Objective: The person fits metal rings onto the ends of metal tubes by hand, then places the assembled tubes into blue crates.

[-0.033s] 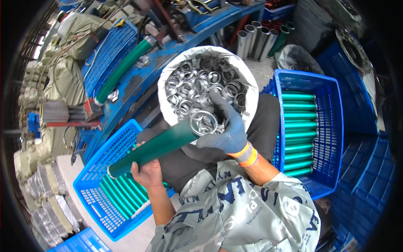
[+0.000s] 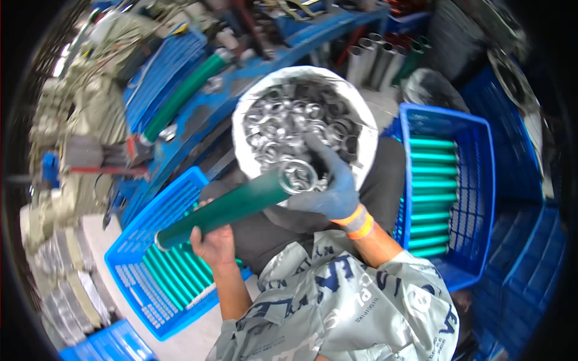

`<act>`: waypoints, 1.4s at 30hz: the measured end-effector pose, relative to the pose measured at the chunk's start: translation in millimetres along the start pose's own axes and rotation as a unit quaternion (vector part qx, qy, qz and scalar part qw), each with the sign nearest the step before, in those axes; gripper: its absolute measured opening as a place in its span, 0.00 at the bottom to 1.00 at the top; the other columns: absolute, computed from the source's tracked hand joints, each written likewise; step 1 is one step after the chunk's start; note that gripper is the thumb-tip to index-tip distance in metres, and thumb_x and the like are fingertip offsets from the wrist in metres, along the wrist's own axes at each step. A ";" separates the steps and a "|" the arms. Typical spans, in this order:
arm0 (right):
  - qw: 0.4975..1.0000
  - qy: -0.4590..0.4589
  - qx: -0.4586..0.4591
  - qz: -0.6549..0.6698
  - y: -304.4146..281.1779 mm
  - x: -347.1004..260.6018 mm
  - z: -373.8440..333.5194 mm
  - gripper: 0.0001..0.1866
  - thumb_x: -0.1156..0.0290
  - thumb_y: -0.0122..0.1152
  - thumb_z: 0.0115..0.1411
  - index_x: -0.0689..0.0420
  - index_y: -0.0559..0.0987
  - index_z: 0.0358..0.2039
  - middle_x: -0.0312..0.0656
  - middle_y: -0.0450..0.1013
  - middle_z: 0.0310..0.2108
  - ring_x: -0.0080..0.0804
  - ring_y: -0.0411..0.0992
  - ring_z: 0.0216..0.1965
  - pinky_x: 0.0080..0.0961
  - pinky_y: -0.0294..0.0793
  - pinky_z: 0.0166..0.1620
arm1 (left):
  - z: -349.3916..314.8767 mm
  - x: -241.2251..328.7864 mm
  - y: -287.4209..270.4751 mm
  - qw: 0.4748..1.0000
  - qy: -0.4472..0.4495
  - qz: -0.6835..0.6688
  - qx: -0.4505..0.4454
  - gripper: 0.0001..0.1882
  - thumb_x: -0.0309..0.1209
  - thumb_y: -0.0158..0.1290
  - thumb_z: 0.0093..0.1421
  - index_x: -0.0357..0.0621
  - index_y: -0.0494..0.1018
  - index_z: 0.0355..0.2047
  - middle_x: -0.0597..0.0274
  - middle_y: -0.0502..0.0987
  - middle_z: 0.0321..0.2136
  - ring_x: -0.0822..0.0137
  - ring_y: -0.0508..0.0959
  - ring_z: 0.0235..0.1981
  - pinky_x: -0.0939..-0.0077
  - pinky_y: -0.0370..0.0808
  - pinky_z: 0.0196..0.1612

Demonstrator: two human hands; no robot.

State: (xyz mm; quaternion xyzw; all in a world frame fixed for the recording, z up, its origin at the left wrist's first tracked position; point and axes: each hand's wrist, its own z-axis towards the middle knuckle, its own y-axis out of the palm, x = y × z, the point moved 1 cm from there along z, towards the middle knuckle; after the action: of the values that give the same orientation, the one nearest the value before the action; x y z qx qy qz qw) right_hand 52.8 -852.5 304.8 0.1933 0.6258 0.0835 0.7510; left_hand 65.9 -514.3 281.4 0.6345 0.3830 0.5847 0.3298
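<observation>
A green tube (image 2: 232, 209) slants across my lap, its far right end tipped up over the white-lined bin (image 2: 244, 135). My left hand (image 2: 215, 245), bare, is closed around the tube's lower part, with the fingers partly hidden behind it. My right hand (image 2: 331, 186), in a blue-grey glove with an orange band at the wrist, curves around the upper end. Its thumb lies by the rim and its forefinger points up. At that end shows a shiny metal ring (image 2: 299, 175). Loose silvery metal rings (image 2: 289, 117) fill the bin; some are hidden by the glove.
Blue crates stand on both sides, the left crate (image 2: 135, 287) and right crate (image 2: 475, 240) each with several green tubes. Another green tube (image 2: 180, 99) is set in a fixture on the blue workbench (image 2: 171, 159). Silvery tubes (image 2: 373, 63) stand upright behind the bin.
The whole view has shifted slightly and blurred. My hands keep the same hold on the tube.
</observation>
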 end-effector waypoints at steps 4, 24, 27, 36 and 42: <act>0.996 0.030 0.015 -0.079 -19.3 47.7 -6.6 0.54 0.71 0.89 0.54 0.70 0.68 0.77 0.54 0.77 0.67 0.38 0.77 0.67 0.37 0.76 0.71 | 15.7 13.0 19.9 0.992 0.021 0.109 0.053 0.29 0.27 0.65 0.62 0.39 0.74 0.64 0.48 0.80 0.56 0.45 0.80 0.63 0.45 0.73 0.74; 0.918 0.275 0.107 0.264 -19.2 99.9 -23.5 0.41 0.26 0.54 0.74 0.54 0.84 0.62 0.35 0.85 0.47 0.29 0.81 0.34 0.24 0.83 0.33 | 12.2 54.7 68.5 0.847 0.230 0.471 0.082 0.30 0.29 0.79 0.58 0.38 0.76 0.56 0.62 0.81 0.47 0.68 0.80 0.48 0.66 0.79 0.55; 0.915 0.290 0.109 0.258 -23.7 102.5 -28.1 0.38 0.29 0.56 0.75 0.53 0.84 0.60 0.38 0.87 0.49 0.31 0.83 0.35 0.25 0.86 0.33 | 5.8 58.5 72.8 0.830 0.273 0.481 0.076 0.38 0.31 0.79 0.61 0.39 0.70 0.65 0.65 0.79 0.48 0.70 0.80 0.48 0.70 0.79 0.56; 0.934 0.211 -0.023 0.287 0.9 65.9 -39.7 0.51 0.42 0.73 0.69 0.48 0.63 0.84 0.43 0.67 0.75 0.51 0.71 0.71 0.53 0.75 0.72 | 7.7 56.4 64.6 0.948 0.189 0.242 0.082 0.26 0.26 0.64 0.75 0.43 0.68 0.69 0.57 0.81 0.54 0.61 0.81 0.58 0.60 0.77 0.66; 0.821 0.178 -0.131 0.526 17.7 30.2 -18.6 0.40 0.51 0.62 0.80 0.52 0.59 0.84 0.53 0.67 0.76 0.60 0.73 0.72 0.53 0.88 0.62 | 5.6 53.4 28.5 0.993 0.075 0.082 0.050 0.30 0.58 0.56 0.78 0.45 0.76 0.62 0.56 0.82 0.58 0.57 0.80 0.63 0.51 0.74 0.71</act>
State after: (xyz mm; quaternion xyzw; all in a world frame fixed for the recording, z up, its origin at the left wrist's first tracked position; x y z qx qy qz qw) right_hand 42.9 -821.7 281.7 0.3749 0.5347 0.5803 0.4866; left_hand 75.6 -481.5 331.7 0.6338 0.3816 0.6362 0.2188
